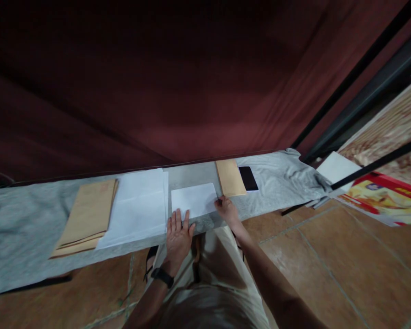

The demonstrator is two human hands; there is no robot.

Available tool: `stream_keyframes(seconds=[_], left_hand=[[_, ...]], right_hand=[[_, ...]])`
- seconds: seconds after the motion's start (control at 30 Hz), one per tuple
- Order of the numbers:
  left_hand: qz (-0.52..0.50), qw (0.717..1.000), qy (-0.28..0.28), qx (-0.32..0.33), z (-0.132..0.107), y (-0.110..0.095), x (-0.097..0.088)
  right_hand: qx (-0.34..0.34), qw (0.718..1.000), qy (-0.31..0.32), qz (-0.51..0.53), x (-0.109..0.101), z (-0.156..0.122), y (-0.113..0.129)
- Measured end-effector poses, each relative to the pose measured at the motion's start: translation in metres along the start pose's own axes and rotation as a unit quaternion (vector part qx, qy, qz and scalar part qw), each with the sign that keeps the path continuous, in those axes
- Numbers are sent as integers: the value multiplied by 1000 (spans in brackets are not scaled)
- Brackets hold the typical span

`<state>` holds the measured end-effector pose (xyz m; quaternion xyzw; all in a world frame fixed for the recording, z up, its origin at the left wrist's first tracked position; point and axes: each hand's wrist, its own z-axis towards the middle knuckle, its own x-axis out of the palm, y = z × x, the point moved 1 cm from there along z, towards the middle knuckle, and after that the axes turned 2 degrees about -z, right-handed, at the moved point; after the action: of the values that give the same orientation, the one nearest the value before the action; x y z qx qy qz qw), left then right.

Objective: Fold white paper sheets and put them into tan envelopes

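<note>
A small white rectangular sheet of paper (pixel 193 197) lies flat on a bench-like surface spread with grey soft cloth (pixel 281 180), directly before the person and between the two hands. The left hand (pixel 180 234) is laid palm down with fingers spread, the fingertips resting on the sheet's near left edge and enclosing nothing; the right hand (pixel 227 210) is curled inward at the sheet's right end, where a small dark spot shows at the fingertips, and whether it pinches the paper, grips some slender object or merely presses cannot be told. The likeliest fault is skewing: the left fingers bear only on the near margin, so a sideways pull from the right could swing the far edge round or crease the sheet. The loose cloth, visibly rumpled toward the right, might slide or ruck beneath the paper and leave an uneven support. A tan rectangular paper envelope (pixel 231 177) lies just beyond the right hand, with a dark-screened, pale-edged phone (pixel 249 178) beside it; an outward sweep of that hand could nudge both. At left, a stack of large white paper sheets (pixel 137 203), partly overlapped by a pile of brown paper envelopes (pixel 89 210), could be disarranged if the left forearm strayed outward.
</note>
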<state>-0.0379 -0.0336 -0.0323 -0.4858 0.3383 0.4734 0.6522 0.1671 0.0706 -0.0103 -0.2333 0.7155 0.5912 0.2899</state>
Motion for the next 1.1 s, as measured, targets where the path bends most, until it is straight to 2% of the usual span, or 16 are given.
stream_keyframes(seconds=[0.1, 0.23, 0.33, 0.43, 0.53, 0.6, 0.63, 0.7, 0.73, 0.83, 0.9, 0.97, 1.1], left_hand=[[-3, 1000, 0, 3, 0, 0, -1], [-10, 1000, 4, 4, 0, 1, -3], [-29, 1000, 6, -1, 2, 3, -4], [-75, 997, -1, -10, 7, 4, -8], [-150, 987, -27, -44, 13, 2, -13], [-215, 971, -41, -92, 18, -1, -14], [-259, 957, -40, -124, 20, -2, -14], [-375, 907, -10, -193, 24, -8, -12], [-442, 868, 13, -227, 25, -11, -10], [-613, 723, 73, -310, 30, -24, -6], [-672, 650, 91, -344, 32, -32, -5], [-691, 619, 96, -361, 36, -39, -6], [-685, 617, 88, -377, 45, -43, -5]], right_hand=[[10, 999, 9, 45, -2, 8, -3], [16, 989, 56, 137, -5, 12, -5], [28, 970, 98, 223, -5, 9, 0], [35, 946, 110, 304, -8, 0, 10], [40, 906, 79, 414, -13, -13, 18], [58, 850, 45, 522, -14, -25, 20], [71, 822, 36, 564, -12, -32, 20], [98, 795, 45, 597, -4, -46, 19], [116, 788, 54, 602, 3, -53, 18], [163, 769, 71, 613, 24, -74, 15], [175, 763, 88, 616, 37, -88, 15], [172, 765, 104, 612, 45, -100, 15], [166, 772, 160, 592, 53, -113, 18]])
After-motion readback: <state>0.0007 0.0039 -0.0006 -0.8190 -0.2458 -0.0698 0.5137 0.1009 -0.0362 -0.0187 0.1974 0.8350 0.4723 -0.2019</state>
